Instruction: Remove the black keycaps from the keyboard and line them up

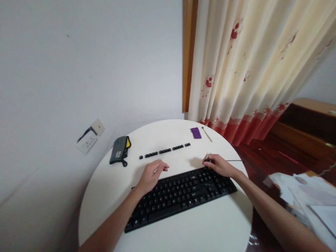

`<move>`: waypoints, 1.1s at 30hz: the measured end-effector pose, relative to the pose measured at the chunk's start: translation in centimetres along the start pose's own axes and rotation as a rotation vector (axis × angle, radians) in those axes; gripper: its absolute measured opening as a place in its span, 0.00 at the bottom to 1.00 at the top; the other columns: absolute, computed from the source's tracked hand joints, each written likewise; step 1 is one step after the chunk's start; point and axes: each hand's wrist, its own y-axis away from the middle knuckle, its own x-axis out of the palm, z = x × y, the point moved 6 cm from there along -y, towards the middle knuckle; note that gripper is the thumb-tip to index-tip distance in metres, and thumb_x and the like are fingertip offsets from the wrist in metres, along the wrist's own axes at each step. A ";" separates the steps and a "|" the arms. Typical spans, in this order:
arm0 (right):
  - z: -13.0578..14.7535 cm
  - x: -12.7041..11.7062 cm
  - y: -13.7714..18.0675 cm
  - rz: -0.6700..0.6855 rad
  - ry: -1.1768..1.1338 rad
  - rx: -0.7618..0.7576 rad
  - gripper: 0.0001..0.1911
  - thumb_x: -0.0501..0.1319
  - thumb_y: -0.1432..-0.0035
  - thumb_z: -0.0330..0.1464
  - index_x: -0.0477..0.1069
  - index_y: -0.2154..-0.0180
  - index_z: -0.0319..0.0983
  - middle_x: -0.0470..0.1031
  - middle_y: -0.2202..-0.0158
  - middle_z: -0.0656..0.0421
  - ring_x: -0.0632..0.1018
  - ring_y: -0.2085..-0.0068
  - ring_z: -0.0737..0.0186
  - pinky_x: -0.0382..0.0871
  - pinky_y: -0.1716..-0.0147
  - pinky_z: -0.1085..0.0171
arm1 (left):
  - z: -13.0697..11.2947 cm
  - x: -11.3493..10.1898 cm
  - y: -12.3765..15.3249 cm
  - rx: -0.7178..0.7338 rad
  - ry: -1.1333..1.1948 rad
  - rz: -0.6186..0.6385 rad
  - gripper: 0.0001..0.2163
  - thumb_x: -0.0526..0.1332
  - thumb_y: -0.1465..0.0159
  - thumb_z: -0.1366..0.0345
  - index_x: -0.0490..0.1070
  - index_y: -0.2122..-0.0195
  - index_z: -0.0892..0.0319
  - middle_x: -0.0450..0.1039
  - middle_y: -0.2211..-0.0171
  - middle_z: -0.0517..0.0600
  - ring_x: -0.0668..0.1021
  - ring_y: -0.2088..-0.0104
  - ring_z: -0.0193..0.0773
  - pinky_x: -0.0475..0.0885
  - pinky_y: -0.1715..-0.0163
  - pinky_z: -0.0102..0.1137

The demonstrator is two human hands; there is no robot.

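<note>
A black keyboard (181, 196) lies across a round white table (199, 231). My left hand (151, 174) rests at the keyboard's far left edge, fingers curled and pinched on something small that I cannot make out. My right hand (219, 165) is at the keyboard's far right corner, closed on a thin metal tool (208, 155) whose prongs stick up above the fingers. A row of loose black keycaps (165, 151) lies on the table beyond the keyboard.
A grey and yellow pouch (120, 149) lies at the table's left. A purple cloth (195, 132) and a thin stick (207, 134) sit at the far edge. A wall socket (90, 137), a curtain (249, 70) and papers (307, 196) surround the table.
</note>
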 end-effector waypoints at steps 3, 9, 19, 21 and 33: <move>0.5 0.2 0.2 -0.013 0.043 -0.032 0.14 0.55 0.36 0.39 0.74 0.67 0.38 0.75 0.68 0.56 0.75 0.65 0.60 0.66 0.61 0.62 | 0.0 0.0 0.0 0.000 0.001 -0.002 0.16 0.50 0.30 0.61 0.75 0.66 0.62 0.74 0.71 0.51 0.75 0.67 0.37 0.69 0.63 0.32; -0.7 0.3 0.4 -0.123 0.066 0.087 0.19 0.51 0.35 0.40 0.72 0.71 0.37 0.75 0.72 0.57 0.75 0.69 0.60 0.65 0.65 0.63 | -0.1 0.0 0.0 0.006 0.007 -0.004 0.16 0.50 0.30 0.60 0.75 0.66 0.62 0.74 0.71 0.51 0.76 0.67 0.37 0.70 0.63 0.31; -4.2 0.5 -0.4 -0.245 -0.131 0.276 0.22 0.51 0.37 0.44 0.71 0.72 0.35 0.76 0.76 0.56 0.77 0.73 0.60 0.67 0.70 0.64 | -0.1 0.0 0.0 0.005 0.008 -0.007 0.16 0.51 0.30 0.61 0.75 0.67 0.62 0.74 0.71 0.51 0.76 0.67 0.37 0.69 0.63 0.31; -4.0 0.1 -0.8 -0.280 -0.162 0.276 0.23 0.52 0.37 0.46 0.71 0.72 0.34 0.76 0.77 0.55 0.77 0.73 0.60 0.68 0.70 0.64 | -0.2 -0.1 -0.1 0.007 0.003 -0.008 0.16 0.51 0.30 0.62 0.75 0.67 0.62 0.75 0.71 0.51 0.76 0.67 0.37 0.69 0.63 0.31; 5.8 8.4 -5.7 -0.301 -0.408 0.103 0.19 0.53 0.37 0.43 0.72 0.71 0.36 0.75 0.76 0.57 0.74 0.75 0.64 0.66 0.75 0.67 | -1.3 0.9 0.0 0.041 -0.061 0.067 0.08 0.64 0.39 0.62 0.72 0.62 0.59 0.73 0.63 0.50 0.74 0.64 0.37 0.71 0.63 0.32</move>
